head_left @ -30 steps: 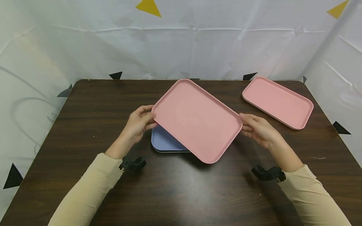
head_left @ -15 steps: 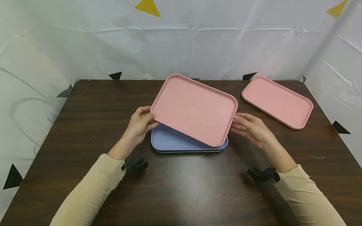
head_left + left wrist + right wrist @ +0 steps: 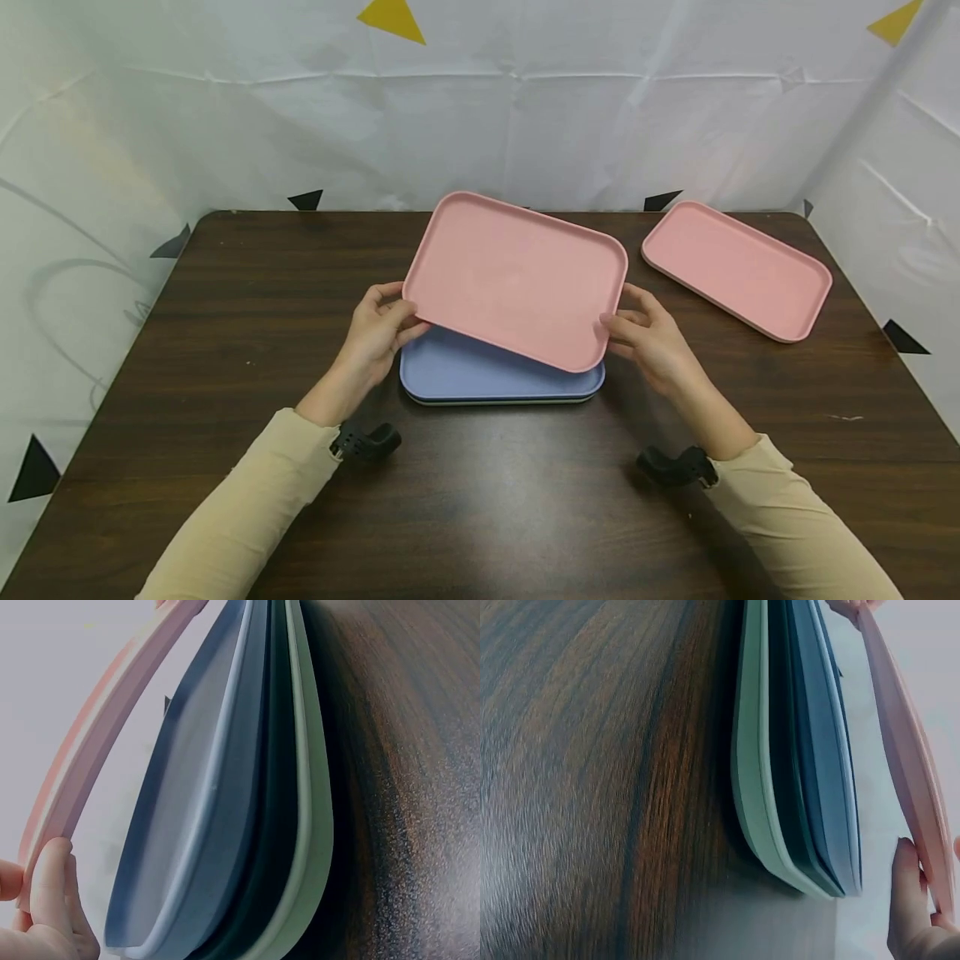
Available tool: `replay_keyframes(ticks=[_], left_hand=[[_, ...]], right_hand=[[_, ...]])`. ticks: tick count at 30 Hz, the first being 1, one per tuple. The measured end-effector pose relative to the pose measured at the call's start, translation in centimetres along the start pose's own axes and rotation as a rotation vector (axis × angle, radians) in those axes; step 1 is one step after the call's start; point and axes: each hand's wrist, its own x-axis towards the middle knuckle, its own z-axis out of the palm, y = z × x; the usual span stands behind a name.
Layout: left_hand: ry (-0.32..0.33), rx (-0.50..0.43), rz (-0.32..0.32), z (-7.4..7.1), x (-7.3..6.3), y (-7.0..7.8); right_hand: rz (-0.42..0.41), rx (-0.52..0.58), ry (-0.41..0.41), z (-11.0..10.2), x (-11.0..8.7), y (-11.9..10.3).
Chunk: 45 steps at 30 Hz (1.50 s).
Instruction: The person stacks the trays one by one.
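The larger pink tray (image 3: 517,279) is held in the air above the blue tray (image 3: 480,371), a clear gap between them, turned askew to it so that the blue tray's near strip shows. Its two ends lie between the thumb and fingers of the left hand (image 3: 372,337), just left of the blue tray, and the right hand (image 3: 651,343), just right of it. Both hands are closed only to the tray's edge, pinching it, each thumb over the rim. Under the blue tray are stacked a dark green tray (image 3: 786,765) and a light green tray (image 3: 750,772), on the brown table (image 3: 510,517). A smaller pink tray (image 3: 738,271) lies beyond and right of the blue tray
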Motion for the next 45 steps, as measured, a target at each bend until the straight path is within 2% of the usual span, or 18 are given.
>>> replay_keyframes(ticks=[8,14,18,26,34,45], left_hand=[[0.02,0.029,0.037,0.2,0.1,-0.1],[0.019,0.047,0.014,-0.1,0.0,-0.1],[0.008,0.049,0.002,-0.4,-0.2,0.0],[-0.036,0.053,0.004,-0.9,-0.2,0.2],[-0.083,0.152,0.0,-1.2,-0.3,0.5],[-0.091,0.269,0.062,-2.0,0.0,0.7]], right_hand=[[-0.049,0.062,0.072,0.6,0.0,-0.5],[-0.063,0.097,0.084,0.8,-0.1,-0.7],[-0.062,0.16,0.083,0.9,-0.1,-0.7],[-0.029,0.243,0.063,0.9,-0.1,-0.7],[-0.018,0.249,0.037,0.3,-0.2,-1.0],[-0.003,0.217,-0.061,-0.8,-0.2,-1.2]])
